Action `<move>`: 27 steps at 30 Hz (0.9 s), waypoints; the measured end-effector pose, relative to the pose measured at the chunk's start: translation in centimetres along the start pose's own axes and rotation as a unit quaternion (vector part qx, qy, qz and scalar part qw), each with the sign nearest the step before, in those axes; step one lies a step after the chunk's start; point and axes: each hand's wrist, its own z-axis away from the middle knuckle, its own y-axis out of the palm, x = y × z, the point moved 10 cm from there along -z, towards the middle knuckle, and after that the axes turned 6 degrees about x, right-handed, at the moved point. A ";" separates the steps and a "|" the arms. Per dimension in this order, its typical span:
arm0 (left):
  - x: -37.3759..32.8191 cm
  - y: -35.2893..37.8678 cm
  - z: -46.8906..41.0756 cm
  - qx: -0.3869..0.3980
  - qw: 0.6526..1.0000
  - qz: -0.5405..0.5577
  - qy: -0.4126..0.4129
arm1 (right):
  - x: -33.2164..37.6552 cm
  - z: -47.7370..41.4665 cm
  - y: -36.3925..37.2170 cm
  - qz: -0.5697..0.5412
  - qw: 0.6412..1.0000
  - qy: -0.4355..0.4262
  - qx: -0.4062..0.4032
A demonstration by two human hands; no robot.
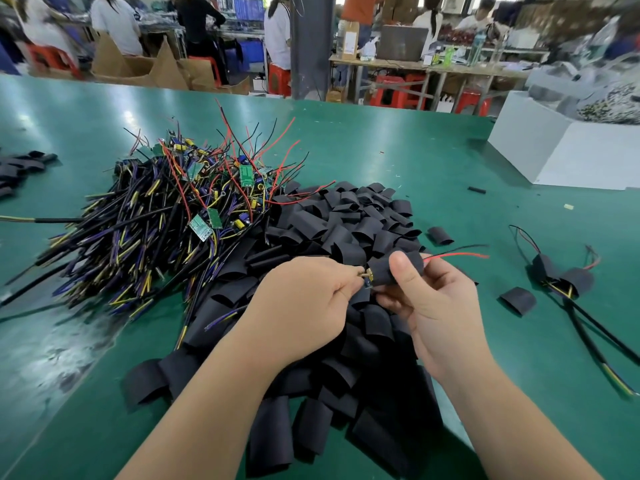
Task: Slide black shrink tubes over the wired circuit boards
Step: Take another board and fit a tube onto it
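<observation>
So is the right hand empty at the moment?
No, the right hand pinches a black shrink tube, with red and black wires sticking out its far end.

Wired boards (180,209) lie left of tubes (349,216) (piles touching).

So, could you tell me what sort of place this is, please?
Probably an electronics assembly workshop: a green work table holds a heap of wired green circuit boards and a pile of black shrink tubes, with other workers behind.
</observation>
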 end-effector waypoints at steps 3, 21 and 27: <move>-0.2 0.2 0.0 -0.006 1.000 -0.022 0.001 | 0.1 0.0 0.3 0.034 0.999 -0.009 0.024; 7.6 -2.8 1.3 -0.193 0.948 0.224 -0.118 | 6.0 -2.2 -11.1 -0.166 0.966 -0.030 -0.194; 10.3 -3.9 2.1 -0.235 0.946 0.072 -0.211 | 8.8 -1.5 -19.7 0.475 0.827 0.046 -0.297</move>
